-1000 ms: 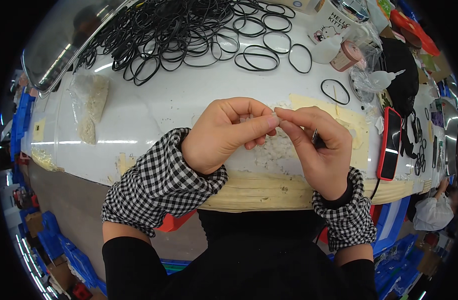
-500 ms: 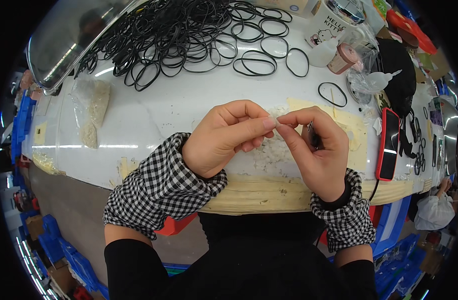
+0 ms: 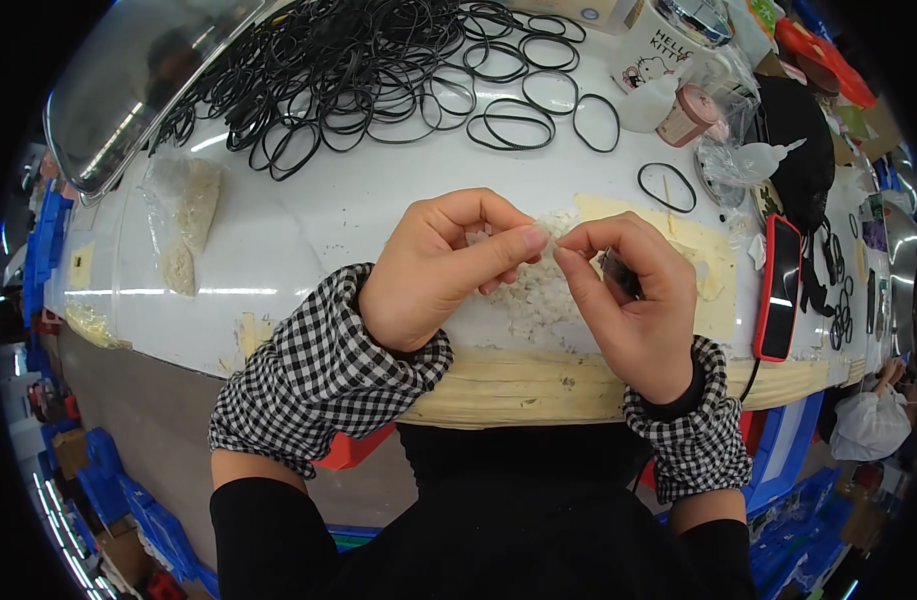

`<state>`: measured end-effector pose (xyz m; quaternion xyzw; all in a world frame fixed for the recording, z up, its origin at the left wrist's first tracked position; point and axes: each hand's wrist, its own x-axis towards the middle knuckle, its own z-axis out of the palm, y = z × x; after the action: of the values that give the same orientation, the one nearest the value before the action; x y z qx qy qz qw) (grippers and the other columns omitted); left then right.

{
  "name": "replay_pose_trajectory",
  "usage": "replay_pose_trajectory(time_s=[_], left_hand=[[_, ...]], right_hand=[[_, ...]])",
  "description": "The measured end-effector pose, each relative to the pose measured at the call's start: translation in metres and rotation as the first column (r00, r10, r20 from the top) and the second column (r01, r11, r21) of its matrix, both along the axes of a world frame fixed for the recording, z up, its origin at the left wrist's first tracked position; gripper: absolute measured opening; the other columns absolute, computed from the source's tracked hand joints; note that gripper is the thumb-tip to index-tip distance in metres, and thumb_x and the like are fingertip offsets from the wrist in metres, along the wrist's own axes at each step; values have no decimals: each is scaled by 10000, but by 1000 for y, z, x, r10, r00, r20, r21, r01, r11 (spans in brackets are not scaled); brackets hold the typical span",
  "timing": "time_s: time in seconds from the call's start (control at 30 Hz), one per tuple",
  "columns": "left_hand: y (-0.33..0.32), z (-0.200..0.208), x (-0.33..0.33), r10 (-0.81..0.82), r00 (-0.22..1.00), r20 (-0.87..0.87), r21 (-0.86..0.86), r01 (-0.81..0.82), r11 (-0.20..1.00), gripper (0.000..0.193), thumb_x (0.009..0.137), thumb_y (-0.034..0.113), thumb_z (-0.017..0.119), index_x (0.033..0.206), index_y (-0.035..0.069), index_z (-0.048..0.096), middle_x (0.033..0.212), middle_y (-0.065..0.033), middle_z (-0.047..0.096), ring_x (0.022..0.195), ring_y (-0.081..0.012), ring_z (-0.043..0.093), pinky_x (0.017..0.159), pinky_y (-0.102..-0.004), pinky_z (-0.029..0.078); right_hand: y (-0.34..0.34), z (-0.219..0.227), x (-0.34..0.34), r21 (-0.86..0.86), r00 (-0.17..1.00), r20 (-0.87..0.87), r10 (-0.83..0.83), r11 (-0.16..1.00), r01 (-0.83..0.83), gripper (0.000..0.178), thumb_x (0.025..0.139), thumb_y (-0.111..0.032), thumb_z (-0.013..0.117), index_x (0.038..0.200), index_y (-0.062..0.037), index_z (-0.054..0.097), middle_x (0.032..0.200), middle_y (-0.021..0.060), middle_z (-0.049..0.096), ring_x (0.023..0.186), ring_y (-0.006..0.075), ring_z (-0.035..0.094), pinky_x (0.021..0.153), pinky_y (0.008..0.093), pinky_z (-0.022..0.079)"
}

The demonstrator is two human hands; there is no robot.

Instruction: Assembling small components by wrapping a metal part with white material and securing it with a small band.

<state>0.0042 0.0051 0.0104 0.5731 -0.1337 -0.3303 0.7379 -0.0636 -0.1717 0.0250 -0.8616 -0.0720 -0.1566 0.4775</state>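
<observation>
My left hand (image 3: 423, 270) is closed, its thumb and forefinger pinched over the table. Something tiny may sit at those fingertips, too small to name. Facing it, my right hand (image 3: 643, 315) also has thumb and forefinger drawn together, and a small dark object (image 3: 621, 274) shows within its curled fingers, mostly hidden. The two pinches are close to each other. Beneath them lies a loose heap of small white pieces (image 3: 540, 305) on the white table (image 3: 298, 240), partly covered by my hands.
Tangled black rubber rings (image 3: 328, 70) cover the far left. A clear bag of pale bits (image 3: 192, 215) lies left. Yellow tape (image 3: 716, 262) is stuck at right, beside a red-edged phone (image 3: 779, 290). A white cup (image 3: 650, 55) and pink tub (image 3: 686, 115) stand far right.
My left hand has shifted slightly up and left. The fingertips of both hands, touching before, now show a small gap. More of the white heap is visible.
</observation>
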Motion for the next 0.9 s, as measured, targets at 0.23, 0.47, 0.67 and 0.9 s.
replay_pose_trajectory(time_s=[0.23, 0.47, 0.67, 0.9], left_hand=[[-3, 2, -2, -16, 998, -56, 43, 18, 999, 141, 893, 165, 602, 897, 24, 613, 769, -3, 600, 634, -30, 489, 529, -155, 369], [0, -4, 5, -141, 931, -337, -224, 66, 972, 183, 941, 208, 514, 949, 30, 556, 789, 18, 534, 644, -29, 411, 561, -150, 332], [-1, -1, 2, -213, 896, -391, -316, 87, 945, 153, 957, 182, 473, 954, 35, 514, 801, 14, 506, 664, -35, 382, 581, -157, 329], [-1, -3, 0, -279, 886, -370, -357, 142, 923, 147, 959, 176, 474, 971, 34, 513, 793, 20, 487, 665, -38, 371, 590, -165, 334]], right_hand=[[-2, 1, 0, -39, 999, 50, 22, 999, -20, 193, 711, 58, 629, 888, -18, 636, 762, 71, 591, 644, 154, 590, 539, 235, 474], [4, -1, 3, -78, 996, 86, -3, 997, 9, 218, 774, -123, 695, 944, -16, 609, 749, 75, 587, 620, 174, 582, 525, 263, 461], [2, -3, 2, -315, 991, 127, -46, 945, 85, 295, 798, -296, 695, 807, -38, 552, 687, 78, 563, 572, 208, 564, 478, 282, 428], [-1, -6, 3, -364, 982, 189, -31, 926, 99, 320, 802, -308, 688, 703, -64, 507, 588, 40, 501, 480, 190, 509, 411, 294, 365]])
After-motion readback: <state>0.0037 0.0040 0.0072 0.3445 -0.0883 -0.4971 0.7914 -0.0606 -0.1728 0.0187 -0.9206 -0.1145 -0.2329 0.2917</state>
